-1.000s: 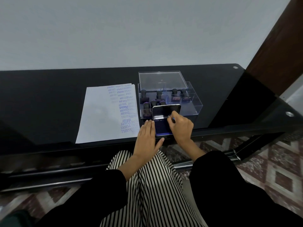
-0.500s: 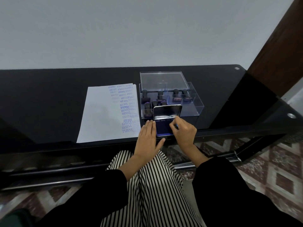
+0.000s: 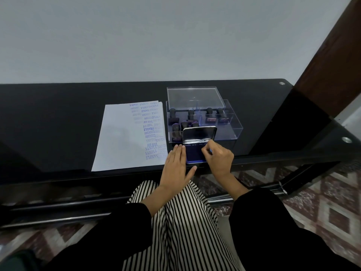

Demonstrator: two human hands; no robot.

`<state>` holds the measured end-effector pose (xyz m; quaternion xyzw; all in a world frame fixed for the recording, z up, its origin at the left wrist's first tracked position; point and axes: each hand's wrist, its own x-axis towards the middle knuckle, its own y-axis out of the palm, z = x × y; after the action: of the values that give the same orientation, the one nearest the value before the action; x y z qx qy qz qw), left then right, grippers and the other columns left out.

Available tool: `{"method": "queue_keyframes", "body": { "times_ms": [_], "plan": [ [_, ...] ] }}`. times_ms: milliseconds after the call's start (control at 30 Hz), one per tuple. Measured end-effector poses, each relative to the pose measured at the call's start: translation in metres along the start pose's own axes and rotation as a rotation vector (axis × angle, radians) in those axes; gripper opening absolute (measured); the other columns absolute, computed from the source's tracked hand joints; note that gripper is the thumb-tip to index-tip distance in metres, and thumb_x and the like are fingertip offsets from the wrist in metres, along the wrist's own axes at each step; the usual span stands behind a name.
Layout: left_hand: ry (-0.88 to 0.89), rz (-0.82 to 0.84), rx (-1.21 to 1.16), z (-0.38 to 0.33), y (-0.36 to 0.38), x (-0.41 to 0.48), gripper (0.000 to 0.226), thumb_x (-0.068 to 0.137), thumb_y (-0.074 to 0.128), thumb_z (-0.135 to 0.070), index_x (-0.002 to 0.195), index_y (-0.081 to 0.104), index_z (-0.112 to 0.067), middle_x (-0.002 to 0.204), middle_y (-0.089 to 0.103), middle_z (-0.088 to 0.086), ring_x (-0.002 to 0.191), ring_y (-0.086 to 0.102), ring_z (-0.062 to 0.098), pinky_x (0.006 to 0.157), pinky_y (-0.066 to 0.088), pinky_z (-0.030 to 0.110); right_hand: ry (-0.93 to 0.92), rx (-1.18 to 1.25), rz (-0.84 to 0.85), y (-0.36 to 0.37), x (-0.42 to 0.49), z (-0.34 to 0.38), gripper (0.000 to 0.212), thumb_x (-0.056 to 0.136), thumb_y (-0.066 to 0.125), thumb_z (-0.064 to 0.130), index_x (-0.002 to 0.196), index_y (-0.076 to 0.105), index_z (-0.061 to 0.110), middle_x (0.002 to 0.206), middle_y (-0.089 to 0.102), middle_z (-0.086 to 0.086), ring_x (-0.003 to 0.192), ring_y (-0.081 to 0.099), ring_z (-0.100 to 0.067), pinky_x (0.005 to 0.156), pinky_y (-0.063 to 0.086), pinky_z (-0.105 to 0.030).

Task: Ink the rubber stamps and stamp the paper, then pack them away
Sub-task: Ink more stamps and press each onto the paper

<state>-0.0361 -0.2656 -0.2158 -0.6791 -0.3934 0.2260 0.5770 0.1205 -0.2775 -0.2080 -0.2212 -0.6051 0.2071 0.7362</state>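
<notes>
beside flat open left grip (image 3: 175, 165), ink pad (image 3: 193, 155), edge within closed right grip (image 3: 218, 157)

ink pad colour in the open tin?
Deep blue, leaning violet. The ink pad shows best in the head view, the only one.

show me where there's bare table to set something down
Bare table left of the paper, and right of the clear box toward the corner. Crowded at the near edge: the left hand and right hand flank the open ink pad.
</notes>
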Motion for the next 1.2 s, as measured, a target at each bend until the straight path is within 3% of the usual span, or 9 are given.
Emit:
{"method": "queue_keyframes", "body": {
  "times_ms": [367, 567, 767, 967, 1067, 1200],
  "plan": [
    [-0.006, 0.008, -0.023, -0.001, -0.001, 0.000, 0.092, 0.078, -0.006, -0.061, 0.148, 0.006, -0.002, 0.156, 0.011, 0.014, 0.146, 0.004, 0.023, 0.117, -0.003, 0.031, 0.015, -0.034, 0.004, -0.003, 0.002, 0.003, 0.027, 0.078, 0.051, 0.017, 0.051, 0.049, 0.012, 0.038, 0.047, 0.003, 0.030, 0.040, -0.012, 0.032, 0.029, -0.018],
    [-0.004, 0.002, -0.019, -0.001, -0.003, -0.001, 0.093, 0.076, -0.008, -0.060, 0.148, 0.003, -0.002, 0.157, 0.009, 0.014, 0.147, 0.003, 0.023, 0.116, -0.006, 0.029, 0.052, -0.035, 0.051, -0.002, 0.001, 0.004, 0.025, 0.069, 0.067, 0.009, 0.052, 0.048, 0.011, 0.039, 0.048, 0.002, 0.029, 0.040, -0.012, 0.032, 0.030, -0.018],
    [0.004, -0.005, -0.036, -0.002, -0.004, -0.001, 0.093, 0.077, -0.005, -0.060, 0.148, 0.006, -0.001, 0.156, 0.011, 0.016, 0.147, 0.005, 0.024, 0.113, -0.009, 0.030, 0.086, -0.044, 0.037, -0.003, 0.002, 0.007, 0.029, 0.079, 0.050, 0.019, 0.052, 0.048, 0.011, 0.038, 0.046, 0.003, 0.029, 0.038, -0.011, 0.034, 0.026, -0.016],
    [0.006, 0.024, -0.013, -0.003, -0.007, -0.001, 0.093, 0.077, -0.008, -0.059, 0.148, 0.004, 0.000, 0.157, 0.009, 0.015, 0.147, 0.003, 0.024, 0.115, -0.007, 0.030, 0.121, -0.064, 0.126, -0.004, 0.002, 0.008, 0.027, 0.077, 0.059, 0.016, 0.053, 0.049, 0.012, 0.039, 0.047, 0.003, 0.030, 0.040, -0.011, 0.032, 0.029, -0.018],
    [0.012, 0.073, 0.041, -0.002, -0.015, 0.001, 0.080, 0.092, 0.013, -0.056, 0.147, 0.002, 0.001, 0.157, 0.008, 0.016, 0.146, 0.003, 0.025, 0.119, -0.001, 0.033, 0.129, -0.099, 0.219, -0.007, 0.007, 0.008, 0.031, 0.066, 0.078, 0.008, 0.054, 0.050, 0.011, 0.038, 0.046, 0.001, 0.029, 0.041, -0.013, 0.033, 0.024, -0.018],
    [0.084, 0.108, -0.122, 0.002, -0.040, 0.005, 0.069, 0.094, 0.043, -0.044, 0.145, 0.019, -0.004, 0.148, 0.028, 0.014, 0.139, 0.024, 0.025, 0.117, 0.016, 0.030, 0.117, -0.056, 0.201, -0.016, 0.018, 0.015, 0.028, 0.071, 0.075, 0.010, 0.056, 0.051, 0.012, 0.038, 0.048, 0.000, 0.031, 0.041, -0.012, 0.036, 0.024, -0.017]
  ]
}}
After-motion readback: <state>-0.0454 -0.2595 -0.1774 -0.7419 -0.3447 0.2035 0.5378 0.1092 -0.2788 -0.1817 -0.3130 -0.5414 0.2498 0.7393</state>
